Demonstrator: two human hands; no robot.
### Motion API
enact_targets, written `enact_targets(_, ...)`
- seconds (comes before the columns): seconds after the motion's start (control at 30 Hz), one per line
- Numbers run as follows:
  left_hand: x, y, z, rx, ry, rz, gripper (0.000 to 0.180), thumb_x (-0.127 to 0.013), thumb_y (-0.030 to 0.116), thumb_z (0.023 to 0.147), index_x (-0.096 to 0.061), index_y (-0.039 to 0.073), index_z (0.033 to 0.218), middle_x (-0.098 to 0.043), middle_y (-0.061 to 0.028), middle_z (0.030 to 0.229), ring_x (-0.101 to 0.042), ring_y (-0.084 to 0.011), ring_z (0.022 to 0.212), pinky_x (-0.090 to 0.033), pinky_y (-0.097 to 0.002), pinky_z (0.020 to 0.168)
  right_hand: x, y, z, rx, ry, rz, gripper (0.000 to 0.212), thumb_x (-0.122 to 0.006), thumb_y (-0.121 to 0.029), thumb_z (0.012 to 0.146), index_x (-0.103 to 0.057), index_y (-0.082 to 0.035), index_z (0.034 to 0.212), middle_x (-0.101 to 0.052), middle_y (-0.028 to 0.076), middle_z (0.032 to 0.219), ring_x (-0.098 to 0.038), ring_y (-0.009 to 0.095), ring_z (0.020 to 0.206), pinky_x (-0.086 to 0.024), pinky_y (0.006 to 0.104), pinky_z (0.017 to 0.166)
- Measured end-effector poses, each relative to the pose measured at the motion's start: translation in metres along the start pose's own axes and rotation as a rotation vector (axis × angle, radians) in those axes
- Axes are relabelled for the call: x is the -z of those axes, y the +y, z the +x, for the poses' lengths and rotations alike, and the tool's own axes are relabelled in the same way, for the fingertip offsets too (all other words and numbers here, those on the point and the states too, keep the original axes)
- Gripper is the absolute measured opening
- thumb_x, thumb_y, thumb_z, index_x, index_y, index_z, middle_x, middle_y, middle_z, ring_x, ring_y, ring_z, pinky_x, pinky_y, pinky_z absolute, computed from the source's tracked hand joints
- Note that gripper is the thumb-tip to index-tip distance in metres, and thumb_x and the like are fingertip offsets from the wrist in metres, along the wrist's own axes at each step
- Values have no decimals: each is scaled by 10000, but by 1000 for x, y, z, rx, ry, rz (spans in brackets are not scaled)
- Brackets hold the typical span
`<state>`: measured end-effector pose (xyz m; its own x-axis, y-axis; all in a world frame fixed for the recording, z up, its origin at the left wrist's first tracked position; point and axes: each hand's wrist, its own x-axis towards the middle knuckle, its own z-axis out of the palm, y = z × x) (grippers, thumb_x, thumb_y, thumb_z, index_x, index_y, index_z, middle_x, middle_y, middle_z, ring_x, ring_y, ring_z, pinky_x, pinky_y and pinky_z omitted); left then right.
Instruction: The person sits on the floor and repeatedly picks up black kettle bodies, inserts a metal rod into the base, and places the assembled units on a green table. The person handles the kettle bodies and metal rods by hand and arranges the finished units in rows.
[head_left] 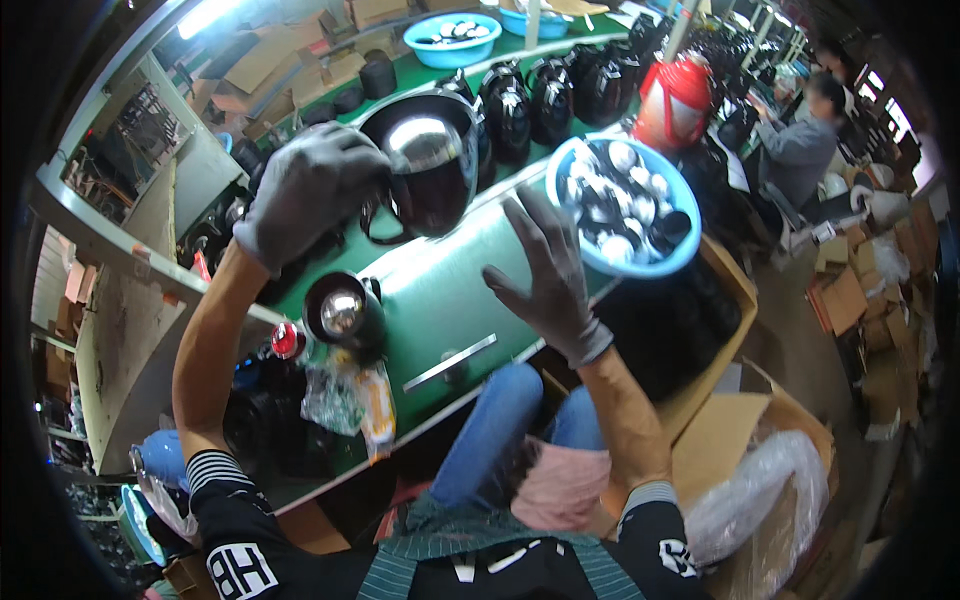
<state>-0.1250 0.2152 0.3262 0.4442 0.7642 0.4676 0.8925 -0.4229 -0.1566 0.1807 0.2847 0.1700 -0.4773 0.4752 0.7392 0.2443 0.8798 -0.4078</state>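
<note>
My left hand (pixel 318 188), in a grey glove, has its fingers closed at the side of a glossy black jug (pixel 432 185). The jug is tilted, with a shiny metallic inside and a loop handle below my fingers; my hand hides part of its near side. To the right of the jug, my right hand (pixel 548 275), gloved the same way, is open with the fingers spread and nothing in them. A smaller dark jug (pixel 350 312) with a bright inside stands on the green tabletop (pixel 450 300) beneath my left hand.
A light-blue basin (pixel 560 185) of black and white parts stands at the right. Black jugs (pixel 505 110) line the back beside a red-and-white jug (pixel 677 105). A metal strip (pixel 450 362) and plastic bag (pixel 335 398) lie near the front. Another person (pixel 805 140) works far right.
</note>
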Motion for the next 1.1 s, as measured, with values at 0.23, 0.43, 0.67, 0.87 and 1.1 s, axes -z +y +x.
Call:
enact_targets(0.23,10,167,-63,-133,-138,-453,433,-858,111,829,-741,129,1246,-735,-79,1219,-699,-338,1208,-558,-501,1070,110,-90,-78,9,-285,228,508,-994,-170,708,-696,-87,1111,-678,170,1457,-640,413,1383,-541,486,1128)
enact_targets(0.43,-19,276,-179,-240,-235,-339,551,-808,252,863,-656,104,1372,-607,-160,1500,-588,-404,1389,-378,-732,1200,158,-139,-212,-877,-17,539,490,-960,-128,830,-702,26,1217,-763,131,1302,-702,178,1160,-561,336,1001)
enact_targets(0.67,-49,305,-109,-71,54,-320,410,-732,216,911,-767,88,1299,-745,-123,1299,-687,-344,1269,-488,-603,1145,187,-151,-234,-1311,-49,697,486,-875,-352,962,-739,41,1213,-788,89,1051,-688,132,962,-568,336,890)
enact_targets(0.87,-100,271,-109,472,-191,-866,397,-766,155,896,-770,-34,1246,-791,-207,1205,-761,-325,1148,-576,-426,1036,189,-89,-233,-1408,-299,970,360,-751,-370,1066,-781,-20,1143,-733,54,933,-675,118,861,-570,337,821)
enact_targets(1.1,-203,264,-251,1344,-153,-1973,514,-621,338,1061,-622,17,1463,-646,-162,1476,-642,-310,1328,-506,-464,1166,76,153,-382,-1558,251,482,512,-681,-427,1056,-697,-40,1391,-770,180,1247,-756,312,1112,-582,437,987)
